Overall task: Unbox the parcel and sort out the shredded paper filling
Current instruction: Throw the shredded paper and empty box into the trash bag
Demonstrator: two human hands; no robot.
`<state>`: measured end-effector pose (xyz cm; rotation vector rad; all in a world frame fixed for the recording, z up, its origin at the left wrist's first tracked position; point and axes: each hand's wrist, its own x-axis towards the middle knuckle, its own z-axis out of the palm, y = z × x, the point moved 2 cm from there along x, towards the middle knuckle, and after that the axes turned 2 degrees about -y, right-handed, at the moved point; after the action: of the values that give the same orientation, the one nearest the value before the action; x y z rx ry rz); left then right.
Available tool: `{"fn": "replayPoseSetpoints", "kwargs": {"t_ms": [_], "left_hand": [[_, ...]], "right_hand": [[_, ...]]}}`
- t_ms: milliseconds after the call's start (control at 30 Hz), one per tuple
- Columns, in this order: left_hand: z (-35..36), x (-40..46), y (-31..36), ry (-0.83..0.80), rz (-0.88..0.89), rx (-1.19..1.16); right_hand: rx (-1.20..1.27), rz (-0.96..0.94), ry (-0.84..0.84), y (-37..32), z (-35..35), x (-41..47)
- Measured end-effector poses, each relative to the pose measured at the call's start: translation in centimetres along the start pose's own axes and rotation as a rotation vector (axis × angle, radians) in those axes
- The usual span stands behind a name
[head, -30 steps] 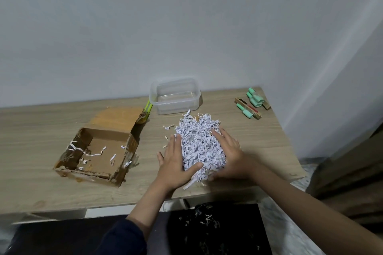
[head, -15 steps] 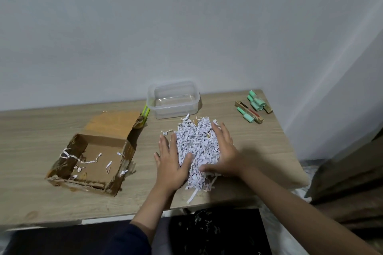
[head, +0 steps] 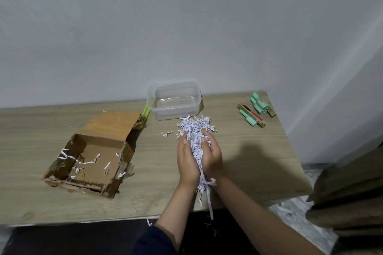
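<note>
Left hand (head: 187, 163) and right hand (head: 211, 156) are pressed together palm to palm, fingers curled round a wad of shredded paper (head: 195, 141). Both are holding it, squeezed between them, not just resting on it. The wad looks lifted off the tabletop (head: 248, 151) at the wrist end; can't tell whether the far end touches.

Strips hang loose below the wrists, past the near tabletop edge. More paper bulges out beyond the fingertips, uncontained.

Just beyond the fingertips: clear plastic tub (head: 174, 100), empty, open top. Likely the drop target, my guess.

Slightly left of the fingertips: a few stray shreds (head: 166, 133) on the tabletop.

Further left of the left hand: opened cardboard box (head: 91, 155), flap folded back, a few strips left inside. A yellow-green thing pokes out behind it, can't identify it.

Well right of the right hand: green-capped items on wooden pieces (head: 256, 109).

Risks:
- Dangling strips drop to the floor on any move; some shreds seem to lie down there already.
- The grip squeezes only the middle, so both ends shed.
- The wad looks about as wide as the tub, so it may spill over the rim.
- Box leftovers and strays are easy to miss.
</note>
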<state>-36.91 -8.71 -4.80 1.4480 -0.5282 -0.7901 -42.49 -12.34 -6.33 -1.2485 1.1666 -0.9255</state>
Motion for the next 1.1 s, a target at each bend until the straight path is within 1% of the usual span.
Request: {"fn": "replayPoseSetpoints", "kwargs": {"t_ms": [100,167,367,467,567,633,667,800,900,967,1033,1100], "left_hand": [[0.5,0.1,0.5,0.029,-0.014,-0.077],[0.8,-0.2,1.2,0.036,-0.011,-0.094],[1.4,-2.4,4.2,0.043,0.018,-0.152],[1.3,-4.5,5.3,0.051,0.037,-0.148],[0.8,-7.1,5.5,0.035,0.039,-0.119],[0.5,-8.9,5.3,-0.006,0.020,-0.120],[0.3,-9.9,5.3,-0.031,0.010,-0.125],[-1.6,-14.6,4.9,-0.109,-0.016,-0.147],[-3.6,-17.5,3.8,-0.148,-0.002,-0.105],[-5.0,-19.1,2.6,-0.165,-0.029,-0.093],[-6.4,-20.1,1.0,-0.198,-0.067,-0.095],[-7.7,-21.2,-0.8,-0.245,-0.110,-0.043]], "right_hand": [[0.074,0.051,0.022,-0.4,-0.3,0.3],[0.098,0.060,0.000,-1.6,-0.9,-0.1],[0.182,-0.047,-0.075,-4.5,-2.0,-1.5],[0.274,-0.015,-0.059,-4.9,-2.1,-3.0],[0.292,-0.035,-0.039,-4.5,-3.0,-5.1],[0.240,-0.032,-0.002,-4.1,-3.7,-7.0],[0.254,-0.031,0.029,-3.7,-4.0,-8.0],[0.439,-0.018,0.147,-3.1,-4.6,-13.4],[0.392,-0.028,0.176,-2.4,-4.8,-17.6],[0.340,-0.048,0.191,-1.9,-4.8,-20.2],[0.335,-0.027,0.235,-0.4,-4.4,-22.3],[0.355,0.020,0.291,1.4,-3.9,-24.4]]}}
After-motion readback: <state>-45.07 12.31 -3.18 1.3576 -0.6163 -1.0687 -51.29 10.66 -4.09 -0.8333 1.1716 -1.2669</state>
